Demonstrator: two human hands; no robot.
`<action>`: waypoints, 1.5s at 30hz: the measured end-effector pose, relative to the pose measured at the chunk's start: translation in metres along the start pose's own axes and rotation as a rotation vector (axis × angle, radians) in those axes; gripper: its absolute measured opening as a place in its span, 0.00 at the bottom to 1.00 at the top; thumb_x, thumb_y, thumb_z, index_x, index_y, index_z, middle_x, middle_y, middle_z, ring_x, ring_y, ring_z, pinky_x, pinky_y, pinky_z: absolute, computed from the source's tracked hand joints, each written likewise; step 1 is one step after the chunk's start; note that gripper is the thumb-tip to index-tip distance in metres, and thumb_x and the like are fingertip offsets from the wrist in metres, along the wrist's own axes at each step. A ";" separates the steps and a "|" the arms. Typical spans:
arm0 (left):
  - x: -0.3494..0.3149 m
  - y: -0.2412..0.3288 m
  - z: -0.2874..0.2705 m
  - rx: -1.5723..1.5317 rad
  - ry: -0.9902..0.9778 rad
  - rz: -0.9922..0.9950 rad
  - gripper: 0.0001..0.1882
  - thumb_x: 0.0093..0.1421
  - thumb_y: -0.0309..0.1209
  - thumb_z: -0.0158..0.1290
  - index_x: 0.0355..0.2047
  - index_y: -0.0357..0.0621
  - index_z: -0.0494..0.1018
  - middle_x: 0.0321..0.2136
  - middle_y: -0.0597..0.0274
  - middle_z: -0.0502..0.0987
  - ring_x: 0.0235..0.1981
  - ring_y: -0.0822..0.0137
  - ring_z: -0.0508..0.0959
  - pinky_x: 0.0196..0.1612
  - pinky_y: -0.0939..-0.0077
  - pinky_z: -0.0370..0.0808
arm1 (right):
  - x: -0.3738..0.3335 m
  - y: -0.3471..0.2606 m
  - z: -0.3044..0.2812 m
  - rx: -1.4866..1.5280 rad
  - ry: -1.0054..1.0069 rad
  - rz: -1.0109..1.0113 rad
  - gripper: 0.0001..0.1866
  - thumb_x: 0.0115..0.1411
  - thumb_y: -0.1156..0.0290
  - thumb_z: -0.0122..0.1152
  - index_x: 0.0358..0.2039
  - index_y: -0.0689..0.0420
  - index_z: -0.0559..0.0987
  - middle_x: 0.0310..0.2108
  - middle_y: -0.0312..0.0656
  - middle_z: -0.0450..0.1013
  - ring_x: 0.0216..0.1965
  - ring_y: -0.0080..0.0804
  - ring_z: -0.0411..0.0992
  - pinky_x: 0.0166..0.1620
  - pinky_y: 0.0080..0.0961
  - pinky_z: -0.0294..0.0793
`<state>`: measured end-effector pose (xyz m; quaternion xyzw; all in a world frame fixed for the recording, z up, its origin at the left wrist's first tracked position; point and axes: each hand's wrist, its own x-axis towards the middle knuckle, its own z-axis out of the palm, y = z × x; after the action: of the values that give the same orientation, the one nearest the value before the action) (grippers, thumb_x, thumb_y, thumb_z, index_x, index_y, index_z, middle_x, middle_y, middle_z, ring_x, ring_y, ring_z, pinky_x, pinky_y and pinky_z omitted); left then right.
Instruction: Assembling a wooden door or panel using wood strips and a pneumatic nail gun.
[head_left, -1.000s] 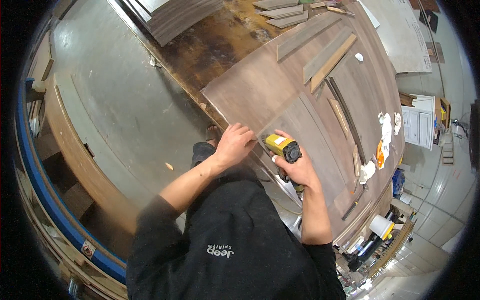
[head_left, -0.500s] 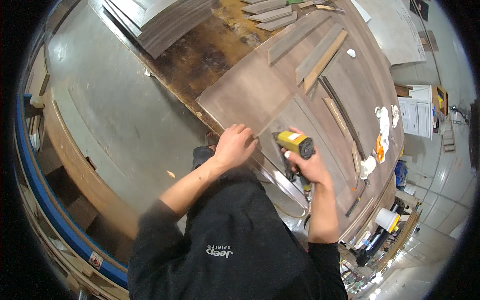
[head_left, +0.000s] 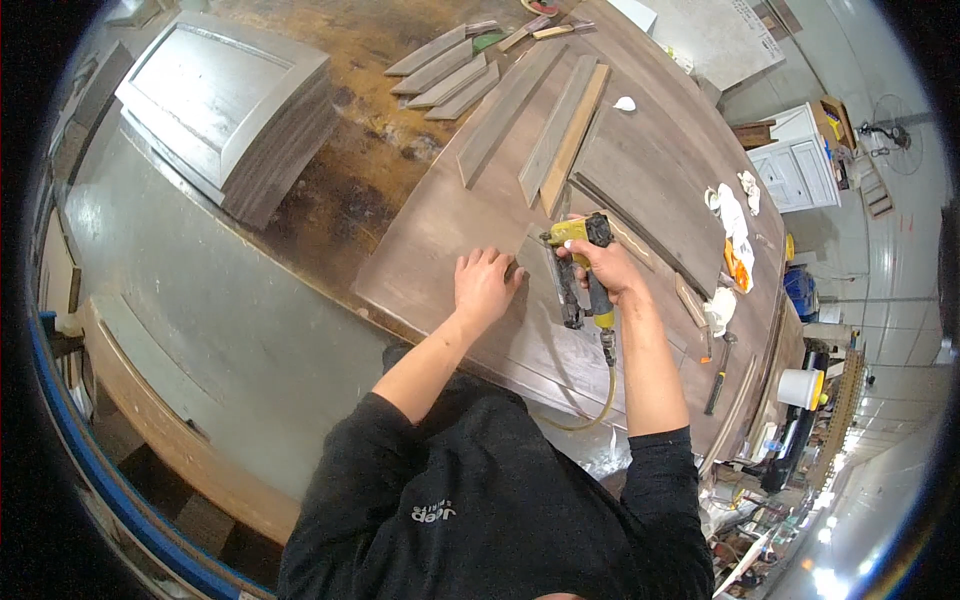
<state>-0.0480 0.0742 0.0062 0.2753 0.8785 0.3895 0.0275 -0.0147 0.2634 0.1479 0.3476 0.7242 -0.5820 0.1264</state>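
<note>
My right hand (head_left: pixel 603 268) is wrapped around the grip of a yellow and black nail gun (head_left: pixel 572 232), held above a grey door panel on the worktop. An air hose (head_left: pixel 612 385) runs from the foot of its handle and loops down toward me. To the left, my left hand (head_left: pixel 487 287) rests low on the worktop with bent fingers. Its thumb and fingertips close on the dark end of a grey wood piece (head_left: pixel 513 267), mostly hidden by the hand. A narrow wood strip with a light wavy line (head_left: pixel 632 243) lies beyond the nail gun.
Long grey strips (head_left: pixel 515 115) and several short mitred pieces (head_left: pixel 450 80) lie farther off. Stacked cabinet doors (head_left: pixel 225 110) stand at the left. A hammer (head_left: pixel 720 375), crumpled white cloths (head_left: pixel 735 230) and a white bucket (head_left: pixel 800 388) are on the right.
My view has shifted, bringing the stacked doors fully in. The nail gun has lifted and turned more upright, showing its hose. Both forearms reach farther forward over the worktop.
</note>
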 end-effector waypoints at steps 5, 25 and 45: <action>0.000 -0.001 -0.003 -0.015 0.032 0.017 0.12 0.59 0.40 0.62 0.38 0.48 0.82 0.35 0.62 0.79 0.42 0.57 0.77 0.47 0.60 0.69 | 0.017 -0.008 0.003 0.024 -0.004 0.081 0.14 0.55 0.63 0.66 0.39 0.58 0.82 0.30 0.36 0.76 0.22 0.23 0.69 0.23 0.24 0.68; 0.004 0.000 -0.008 -0.027 0.015 0.032 0.12 0.58 0.38 0.63 0.39 0.46 0.81 0.34 0.63 0.78 0.41 0.57 0.76 0.45 0.61 0.68 | 0.028 -0.002 0.000 -0.039 -0.083 0.060 0.35 0.54 0.65 0.66 0.64 0.52 0.71 0.37 0.37 0.76 0.23 0.25 0.70 0.24 0.25 0.70; 0.003 -0.001 -0.004 -0.001 0.042 0.052 0.12 0.58 0.38 0.63 0.39 0.48 0.81 0.35 0.62 0.78 0.41 0.56 0.76 0.46 0.60 0.69 | 0.021 -0.009 -0.007 0.026 -0.035 0.081 0.30 0.54 0.67 0.65 0.59 0.52 0.74 0.32 0.36 0.75 0.21 0.25 0.68 0.22 0.25 0.67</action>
<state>-0.0522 0.0721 0.0085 0.2898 0.8712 0.3963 -0.0009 -0.0341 0.2769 0.1450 0.3679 0.6996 -0.5918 0.1580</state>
